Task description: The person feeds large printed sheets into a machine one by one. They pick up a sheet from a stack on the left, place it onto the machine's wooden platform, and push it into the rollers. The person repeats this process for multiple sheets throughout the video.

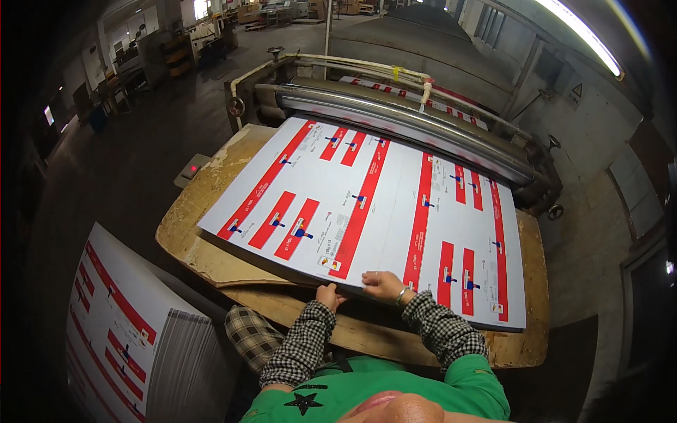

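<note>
A large white printed sheet with red bands and small blue motifs lies flat on a wooden table. Its far edge meets the metal rollers of a machine. At the near edge, my left hand is closed with its fingers bent on the sheet's rim. My right hand lies a little to the right, palm down, its fingers curled at the same edge. The undersides of both hands are partly hidden. Checked sleeves cover both forearms.
A tall stack of similar printed sheets stands at the lower left, beside the table. A small box with a red light sits by the table's left edge. Handwheels flank the rollers. More printed sheet shows beyond them.
</note>
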Available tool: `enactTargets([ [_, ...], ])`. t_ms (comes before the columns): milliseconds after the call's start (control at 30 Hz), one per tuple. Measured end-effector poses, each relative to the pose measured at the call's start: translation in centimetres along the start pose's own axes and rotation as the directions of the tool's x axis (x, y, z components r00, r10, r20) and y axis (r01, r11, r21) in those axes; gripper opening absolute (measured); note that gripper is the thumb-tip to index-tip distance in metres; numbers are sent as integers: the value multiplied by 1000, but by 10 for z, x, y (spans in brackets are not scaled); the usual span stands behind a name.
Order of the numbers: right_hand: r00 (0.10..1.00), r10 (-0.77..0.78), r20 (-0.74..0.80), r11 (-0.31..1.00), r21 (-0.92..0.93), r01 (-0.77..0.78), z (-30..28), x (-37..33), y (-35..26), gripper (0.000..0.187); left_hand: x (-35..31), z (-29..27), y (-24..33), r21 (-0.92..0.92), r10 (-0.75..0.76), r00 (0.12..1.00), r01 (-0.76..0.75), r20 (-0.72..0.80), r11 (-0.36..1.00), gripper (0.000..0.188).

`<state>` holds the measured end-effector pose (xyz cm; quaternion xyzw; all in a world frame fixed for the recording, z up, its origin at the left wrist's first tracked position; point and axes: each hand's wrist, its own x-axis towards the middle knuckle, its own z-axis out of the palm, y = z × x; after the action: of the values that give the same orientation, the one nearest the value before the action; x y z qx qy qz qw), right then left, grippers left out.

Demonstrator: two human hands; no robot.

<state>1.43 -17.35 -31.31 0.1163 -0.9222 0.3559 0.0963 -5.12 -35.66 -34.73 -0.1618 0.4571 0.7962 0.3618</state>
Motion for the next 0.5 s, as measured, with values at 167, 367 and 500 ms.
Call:
enactTargets([
  [167,944,224,241,974,-24,-225,1,13,38,32,13,-14,-11,48,-7,995,2,95,999,41],
  [367,863,459,210,838,-426,-342,-5,48,52,62,20,-14,-15,17,4,996,-5,92,1000,36],
  [500,817,446,366,813,-548,-198,14,21,6,100,11,-12,-10,44,20,994,-25,112,999,32],
])
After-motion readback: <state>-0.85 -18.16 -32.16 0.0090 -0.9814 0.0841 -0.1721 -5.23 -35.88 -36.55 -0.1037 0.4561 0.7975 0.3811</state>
